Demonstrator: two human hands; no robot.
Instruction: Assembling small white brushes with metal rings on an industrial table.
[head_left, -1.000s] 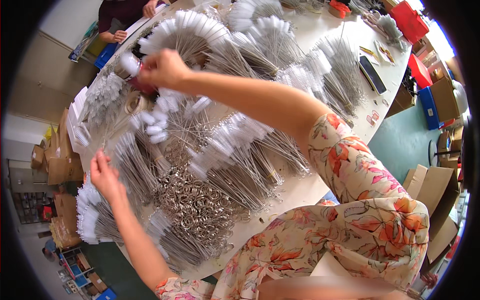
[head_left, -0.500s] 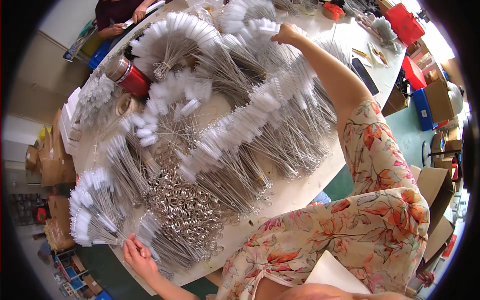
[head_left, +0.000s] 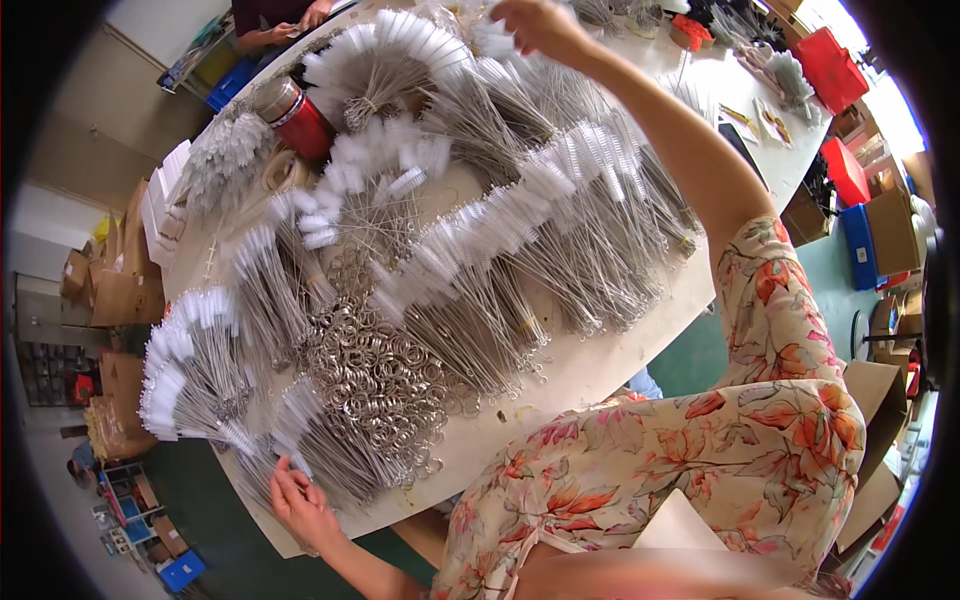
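My left hand is at the near left edge of the table, fingers outstretched and slightly apart beside a bundle of thin wire brushes with white bristle heads. Nothing shows in it. Just left of it fans another brush bundle. My right hand reaches over the far side of the table, above the white heads of a brush bundle. Its fingers hang loosely bent and apart, with nothing visible between them. Between my arms lie a heap of shiny metal rings and a long row of brushes.
A red flask stands at the far left beside a tape roll. Another person's hands work beyond the table. A dark phone and yellow-handled tools lie at right. Red bins and cardboard boxes stand farther right.
My right hand has moved farther away and a little left, its fingers loosening. My left hand has come away from the left brush bundle, slightly rightward. The whole view has shifted slightly.
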